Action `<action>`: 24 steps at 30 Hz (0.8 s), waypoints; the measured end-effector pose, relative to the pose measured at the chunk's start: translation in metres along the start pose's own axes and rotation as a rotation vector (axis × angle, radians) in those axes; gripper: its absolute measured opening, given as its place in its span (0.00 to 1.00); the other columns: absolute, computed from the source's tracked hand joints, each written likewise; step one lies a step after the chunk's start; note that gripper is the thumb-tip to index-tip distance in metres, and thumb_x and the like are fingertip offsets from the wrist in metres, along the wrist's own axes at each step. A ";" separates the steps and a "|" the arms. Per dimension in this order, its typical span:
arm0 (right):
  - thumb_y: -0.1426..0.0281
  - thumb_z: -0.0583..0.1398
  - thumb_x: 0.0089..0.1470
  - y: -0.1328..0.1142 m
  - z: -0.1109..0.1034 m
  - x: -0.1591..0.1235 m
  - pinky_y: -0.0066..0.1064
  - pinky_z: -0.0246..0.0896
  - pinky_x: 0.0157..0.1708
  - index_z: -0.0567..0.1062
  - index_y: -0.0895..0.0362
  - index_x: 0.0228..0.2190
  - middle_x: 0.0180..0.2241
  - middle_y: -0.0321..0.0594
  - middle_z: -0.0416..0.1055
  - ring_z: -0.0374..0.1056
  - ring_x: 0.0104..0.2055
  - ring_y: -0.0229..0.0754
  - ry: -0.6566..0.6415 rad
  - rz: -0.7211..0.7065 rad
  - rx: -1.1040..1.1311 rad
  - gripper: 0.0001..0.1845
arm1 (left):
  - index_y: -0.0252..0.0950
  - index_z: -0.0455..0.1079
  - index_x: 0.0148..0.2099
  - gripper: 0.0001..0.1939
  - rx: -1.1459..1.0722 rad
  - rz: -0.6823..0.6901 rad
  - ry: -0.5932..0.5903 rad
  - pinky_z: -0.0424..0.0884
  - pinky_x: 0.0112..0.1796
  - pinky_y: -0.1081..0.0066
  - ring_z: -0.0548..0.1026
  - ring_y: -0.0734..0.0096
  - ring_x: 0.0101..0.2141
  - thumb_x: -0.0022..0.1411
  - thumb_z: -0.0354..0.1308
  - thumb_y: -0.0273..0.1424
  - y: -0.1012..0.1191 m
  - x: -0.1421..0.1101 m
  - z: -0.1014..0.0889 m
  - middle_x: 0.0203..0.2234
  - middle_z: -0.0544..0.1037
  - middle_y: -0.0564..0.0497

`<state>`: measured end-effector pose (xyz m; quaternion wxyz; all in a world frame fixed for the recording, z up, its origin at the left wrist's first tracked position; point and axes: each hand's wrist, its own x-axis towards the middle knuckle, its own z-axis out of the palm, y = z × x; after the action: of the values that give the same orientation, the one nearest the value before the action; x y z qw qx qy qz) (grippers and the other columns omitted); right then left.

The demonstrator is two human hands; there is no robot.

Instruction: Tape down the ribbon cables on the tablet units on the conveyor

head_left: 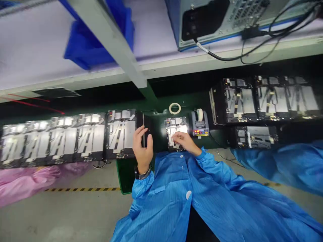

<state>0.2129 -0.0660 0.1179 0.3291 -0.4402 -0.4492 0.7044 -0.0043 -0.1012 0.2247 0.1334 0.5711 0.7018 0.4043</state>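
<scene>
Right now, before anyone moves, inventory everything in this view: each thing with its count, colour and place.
silver-and-black panels: about nine, silver and black, on the bench, in a row at left and a group at right
workbench: one, green, across the middle
tape dispenser: one, grey, right of the right hand
masking tape roll: one, cream, on the bench
storage bin: one, blue, upper left
computer case: one, grey, top, with black cables
plastic sheet: one, pink, lower left
hazard tape: one strip, yellow and black, on the floor
blue sleeve: one, blue, right edge, owner unclear
left hand: one, holding a black slab, dark wristband
right hand: one, resting on a panel
blue coat: one, blue, worn
</scene>
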 end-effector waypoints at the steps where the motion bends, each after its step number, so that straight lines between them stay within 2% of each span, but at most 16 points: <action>1: 0.55 0.68 0.55 0.009 -0.026 -0.017 0.31 0.63 0.31 0.82 0.56 0.36 0.29 0.36 0.75 0.68 0.29 0.38 0.147 0.050 0.048 0.16 | 0.46 0.72 0.61 0.16 -0.043 0.002 -0.079 0.67 0.67 0.50 0.71 0.56 0.64 0.75 0.55 0.37 -0.003 -0.002 0.018 0.61 0.74 0.45; 4: 0.57 0.71 0.48 0.046 -0.089 -0.059 0.27 0.53 0.23 0.80 0.57 0.32 0.22 0.32 0.70 0.60 0.22 0.34 0.702 0.158 0.127 0.16 | 0.43 0.73 0.60 0.16 -0.108 -0.042 -0.243 0.68 0.66 0.52 0.71 0.54 0.64 0.73 0.57 0.38 -0.037 -0.006 0.082 0.61 0.73 0.41; 6: 0.58 0.72 0.44 0.073 -0.114 -0.071 0.26 0.48 0.20 0.78 0.57 0.30 0.20 0.31 0.68 0.57 0.20 0.33 0.929 0.259 0.186 0.16 | 0.41 0.70 0.63 0.21 -0.106 -0.109 -0.263 0.65 0.68 0.52 0.68 0.52 0.67 0.72 0.60 0.38 -0.069 -0.003 0.125 0.64 0.70 0.38; 7: 0.59 0.72 0.43 0.085 -0.121 -0.072 0.26 0.48 0.19 0.77 0.57 0.29 0.19 0.31 0.68 0.57 0.19 0.33 0.980 0.301 0.217 0.16 | 0.40 0.69 0.64 0.23 -0.102 -0.147 -0.259 0.63 0.69 0.52 0.66 0.52 0.68 0.70 0.61 0.38 -0.084 0.000 0.145 0.65 0.68 0.37; 9: 0.60 0.73 0.44 0.106 -0.126 -0.064 0.25 0.49 0.18 0.76 0.56 0.29 0.19 0.31 0.69 0.59 0.19 0.33 0.998 0.346 0.276 0.16 | 0.39 0.67 0.66 0.26 -0.108 -0.203 -0.255 0.59 0.71 0.53 0.63 0.52 0.70 0.69 0.63 0.38 -0.107 0.010 0.178 0.67 0.66 0.36; 11: 0.61 0.73 0.44 0.119 -0.125 -0.052 0.25 0.52 0.17 0.76 0.56 0.29 0.20 0.32 0.70 0.61 0.19 0.33 0.986 0.356 0.334 0.16 | 0.38 0.69 0.64 0.24 -0.118 -0.218 -0.273 0.58 0.71 0.55 0.64 0.54 0.69 0.70 0.62 0.39 -0.120 0.023 0.200 0.66 0.67 0.36; 13: 0.63 0.74 0.45 0.126 -0.121 -0.041 0.25 0.56 0.18 0.76 0.56 0.29 0.22 0.33 0.72 0.62 0.19 0.33 0.966 0.357 0.396 0.15 | 0.37 0.72 0.60 0.20 -0.129 -0.220 -0.325 0.62 0.68 0.57 0.70 0.56 0.64 0.71 0.61 0.39 -0.125 0.034 0.212 0.61 0.72 0.38; 16: 0.66 0.74 0.46 0.132 -0.119 -0.034 0.24 0.61 0.19 0.77 0.57 0.30 0.23 0.34 0.73 0.63 0.20 0.33 0.946 0.351 0.477 0.13 | 0.37 0.75 0.55 0.16 -0.140 -0.220 -0.393 0.68 0.63 0.58 0.75 0.58 0.57 0.72 0.58 0.40 -0.129 0.043 0.216 0.53 0.78 0.40; 20: 0.70 0.71 0.50 0.138 -0.117 -0.036 0.22 0.62 0.19 0.77 0.57 0.31 0.23 0.32 0.72 0.63 0.20 0.31 0.965 0.363 0.546 0.09 | 0.38 0.76 0.54 0.14 -0.152 -0.216 -0.399 0.70 0.61 0.61 0.76 0.61 0.55 0.72 0.57 0.38 -0.134 0.042 0.215 0.54 0.79 0.42; 24: 0.75 0.66 0.56 0.143 -0.112 -0.041 0.21 0.62 0.18 0.76 0.57 0.33 0.24 0.32 0.74 0.66 0.21 0.32 1.042 0.417 0.605 0.04 | 0.37 0.75 0.55 0.15 -0.158 -0.202 -0.391 0.68 0.62 0.62 0.76 0.61 0.56 0.73 0.57 0.37 -0.139 0.039 0.218 0.54 0.78 0.42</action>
<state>0.3215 -0.1170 -0.0243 0.4701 -0.6908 0.0839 0.5429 0.0290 0.0217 -0.0037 0.3508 0.5533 0.6825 0.3242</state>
